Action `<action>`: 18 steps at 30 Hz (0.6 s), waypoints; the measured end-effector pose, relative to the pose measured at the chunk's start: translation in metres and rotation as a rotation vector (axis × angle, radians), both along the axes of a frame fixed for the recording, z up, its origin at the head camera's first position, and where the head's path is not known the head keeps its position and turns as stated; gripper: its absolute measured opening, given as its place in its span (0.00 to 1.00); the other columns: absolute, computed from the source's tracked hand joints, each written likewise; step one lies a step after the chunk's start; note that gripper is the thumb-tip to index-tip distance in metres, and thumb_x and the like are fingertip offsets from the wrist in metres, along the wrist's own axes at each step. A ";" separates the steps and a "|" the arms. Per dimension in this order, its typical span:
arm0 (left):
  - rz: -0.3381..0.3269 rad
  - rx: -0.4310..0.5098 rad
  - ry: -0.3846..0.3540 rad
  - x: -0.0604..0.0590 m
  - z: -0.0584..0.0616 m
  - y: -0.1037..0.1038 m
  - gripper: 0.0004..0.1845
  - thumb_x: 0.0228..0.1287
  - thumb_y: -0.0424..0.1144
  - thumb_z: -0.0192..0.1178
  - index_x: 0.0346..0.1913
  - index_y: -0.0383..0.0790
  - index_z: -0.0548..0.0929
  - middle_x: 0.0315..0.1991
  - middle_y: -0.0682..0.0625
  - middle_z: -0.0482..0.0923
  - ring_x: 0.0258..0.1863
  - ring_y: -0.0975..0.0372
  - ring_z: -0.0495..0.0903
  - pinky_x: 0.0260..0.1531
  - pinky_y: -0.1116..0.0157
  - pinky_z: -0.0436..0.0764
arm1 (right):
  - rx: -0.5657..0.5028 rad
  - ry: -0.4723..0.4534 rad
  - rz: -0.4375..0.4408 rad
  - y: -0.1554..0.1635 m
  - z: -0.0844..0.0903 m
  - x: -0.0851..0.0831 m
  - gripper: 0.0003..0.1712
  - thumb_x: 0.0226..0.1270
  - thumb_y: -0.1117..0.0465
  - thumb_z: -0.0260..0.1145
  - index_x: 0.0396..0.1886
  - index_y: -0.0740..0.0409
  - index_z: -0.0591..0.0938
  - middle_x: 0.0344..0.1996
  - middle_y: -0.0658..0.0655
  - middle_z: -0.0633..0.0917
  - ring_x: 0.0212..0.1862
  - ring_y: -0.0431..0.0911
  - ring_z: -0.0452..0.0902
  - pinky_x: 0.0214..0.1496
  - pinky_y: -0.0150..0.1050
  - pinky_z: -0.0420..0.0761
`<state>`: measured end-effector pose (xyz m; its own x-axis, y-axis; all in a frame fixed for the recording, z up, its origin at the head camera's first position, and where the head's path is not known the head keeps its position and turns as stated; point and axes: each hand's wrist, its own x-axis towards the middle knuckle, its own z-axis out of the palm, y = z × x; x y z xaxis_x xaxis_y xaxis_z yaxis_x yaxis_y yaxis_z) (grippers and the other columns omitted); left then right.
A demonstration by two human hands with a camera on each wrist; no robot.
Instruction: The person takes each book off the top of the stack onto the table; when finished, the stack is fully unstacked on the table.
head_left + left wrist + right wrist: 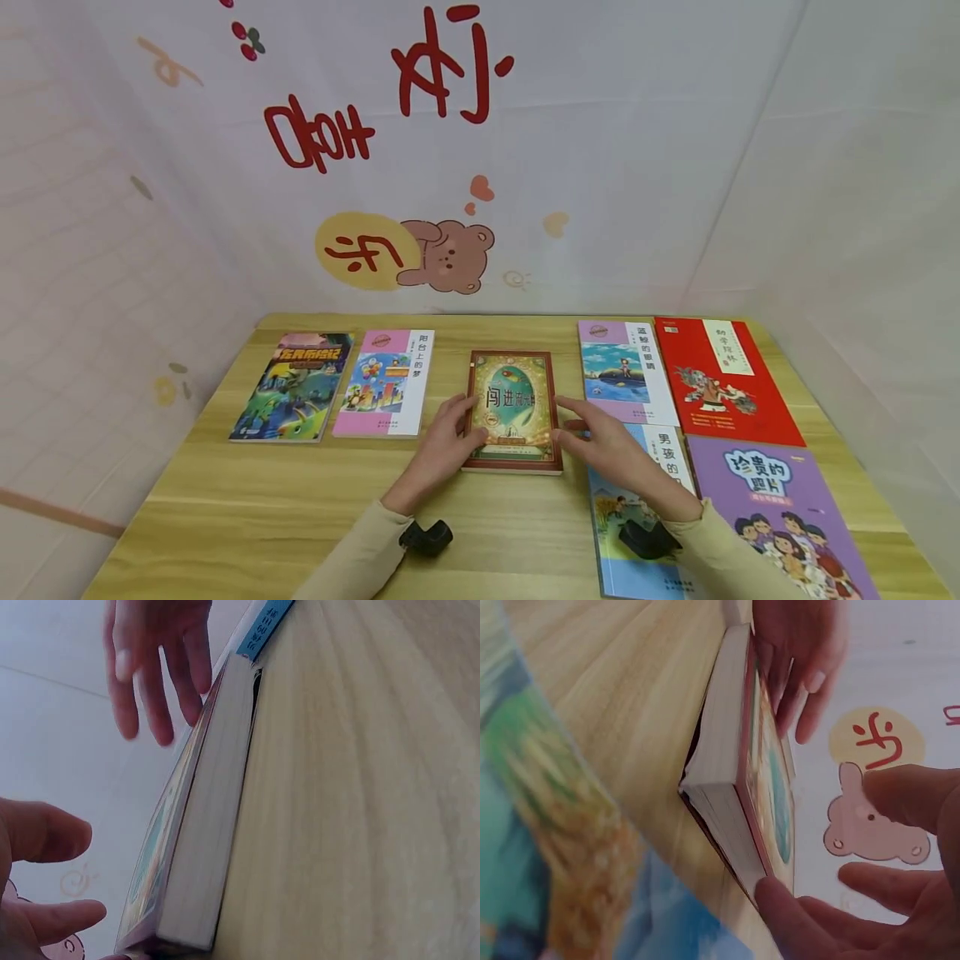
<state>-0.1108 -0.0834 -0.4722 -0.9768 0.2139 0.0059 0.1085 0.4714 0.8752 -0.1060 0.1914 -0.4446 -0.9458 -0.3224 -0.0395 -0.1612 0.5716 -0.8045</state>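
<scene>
A thick brown-bordered book [514, 404] with a green oval on its cover lies flat on the wooden table, face up. My left hand [446, 442] is at its left side, the thumb over the cover's edge in the head view. On the opposite side is my right hand [603, 446], fingers spread and loosely bent, tips right at the book's right edge. In the right wrist view a fingertip of the right hand [885, 900] meets the corner of the book [720, 742]. From the left wrist the page block of the book [206, 802] shows, with the left hand's fingers [52, 832] relaxed beside it.
Left of the middle lie a colourful comic-style book [296, 387] and a pink-and-white book [386, 383]. To the right are another pink-and-white book [626, 375], a red book [723, 379], a blue book [626, 525] under the right forearm, and a purple book [780, 508]. A printed cloth [615, 167] hangs behind.
</scene>
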 end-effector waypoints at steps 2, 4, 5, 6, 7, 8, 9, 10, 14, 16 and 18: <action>0.009 -0.013 0.005 0.002 0.000 0.002 0.31 0.71 0.39 0.61 0.74 0.30 0.71 0.75 0.30 0.60 0.73 0.37 0.62 0.68 0.37 0.65 | -0.002 -0.035 0.011 -0.005 -0.003 -0.003 0.35 0.75 0.57 0.67 0.76 0.64 0.70 0.69 0.67 0.76 0.59 0.58 0.83 0.54 0.52 0.85; 0.020 -0.024 0.008 0.002 -0.001 0.004 0.31 0.71 0.39 0.61 0.73 0.30 0.71 0.76 0.30 0.59 0.74 0.36 0.62 0.68 0.36 0.65 | 0.003 -0.055 0.019 -0.009 -0.005 -0.006 0.36 0.75 0.58 0.68 0.76 0.67 0.69 0.66 0.68 0.77 0.57 0.57 0.84 0.51 0.48 0.86; 0.032 -0.030 0.007 0.002 -0.001 0.005 0.31 0.70 0.40 0.61 0.73 0.30 0.71 0.76 0.30 0.58 0.74 0.36 0.61 0.68 0.37 0.65 | 0.007 -0.061 0.016 -0.011 -0.005 -0.007 0.36 0.75 0.58 0.68 0.75 0.69 0.68 0.65 0.69 0.78 0.56 0.56 0.85 0.49 0.47 0.86; 0.045 -0.034 0.012 0.002 -0.001 0.006 0.32 0.70 0.40 0.61 0.73 0.29 0.72 0.77 0.29 0.56 0.74 0.35 0.60 0.68 0.36 0.65 | 0.016 -0.061 0.015 -0.012 -0.005 -0.007 0.36 0.74 0.59 0.68 0.75 0.70 0.68 0.63 0.68 0.79 0.54 0.55 0.85 0.47 0.45 0.86; 0.060 -0.037 0.010 0.002 -0.001 0.008 0.32 0.69 0.40 0.61 0.72 0.29 0.72 0.77 0.28 0.55 0.75 0.35 0.59 0.69 0.37 0.64 | 0.028 -0.062 0.010 -0.014 -0.005 -0.008 0.36 0.74 0.59 0.68 0.75 0.70 0.68 0.61 0.67 0.81 0.53 0.54 0.85 0.46 0.44 0.86; 0.075 -0.040 0.014 0.003 -0.002 0.009 0.32 0.68 0.41 0.61 0.72 0.28 0.72 0.77 0.27 0.54 0.75 0.34 0.58 0.69 0.36 0.64 | 0.046 -0.057 0.005 -0.015 -0.005 -0.009 0.36 0.74 0.59 0.68 0.75 0.71 0.69 0.59 0.66 0.82 0.52 0.52 0.85 0.44 0.43 0.85; 0.087 -0.046 0.017 0.003 -0.002 0.010 0.33 0.67 0.41 0.61 0.71 0.28 0.73 0.78 0.27 0.53 0.75 0.34 0.57 0.69 0.36 0.63 | 0.060 -0.057 -0.004 -0.016 -0.005 -0.009 0.36 0.74 0.59 0.68 0.75 0.70 0.69 0.56 0.65 0.84 0.50 0.51 0.85 0.43 0.42 0.85; 0.094 -0.053 0.022 0.003 -0.002 0.010 0.33 0.66 0.41 0.61 0.71 0.27 0.73 0.77 0.26 0.52 0.75 0.33 0.56 0.69 0.35 0.63 | 0.073 -0.056 -0.009 -0.017 -0.005 -0.009 0.36 0.73 0.58 0.69 0.74 0.70 0.70 0.55 0.64 0.85 0.50 0.50 0.85 0.42 0.42 0.84; 0.062 -0.102 0.020 0.005 -0.003 0.012 0.33 0.66 0.43 0.60 0.70 0.29 0.75 0.78 0.28 0.55 0.77 0.35 0.53 0.69 0.34 0.61 | 0.100 -0.052 -0.011 -0.019 -0.006 -0.009 0.34 0.73 0.58 0.68 0.73 0.71 0.72 0.54 0.63 0.85 0.50 0.50 0.84 0.42 0.42 0.83; 0.039 -0.109 0.017 0.007 -0.003 0.013 0.31 0.67 0.44 0.60 0.70 0.31 0.76 0.78 0.29 0.56 0.77 0.36 0.52 0.69 0.33 0.60 | 0.103 -0.038 -0.009 -0.019 -0.007 -0.009 0.33 0.73 0.58 0.68 0.72 0.71 0.73 0.56 0.65 0.84 0.51 0.52 0.84 0.44 0.44 0.83; 0.029 -0.100 0.015 0.007 -0.003 0.013 0.30 0.67 0.44 0.61 0.70 0.35 0.78 0.79 0.31 0.55 0.78 0.37 0.50 0.69 0.33 0.58 | 0.110 -0.022 -0.010 -0.018 -0.008 -0.009 0.32 0.73 0.58 0.68 0.71 0.70 0.74 0.59 0.67 0.82 0.53 0.54 0.83 0.47 0.48 0.83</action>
<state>-0.1034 -0.0701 -0.4756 -0.9826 0.1857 0.0004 0.1062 0.5598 0.8218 -0.1154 0.1730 -0.4527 -0.9474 -0.3056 -0.0947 -0.1383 0.6581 -0.7401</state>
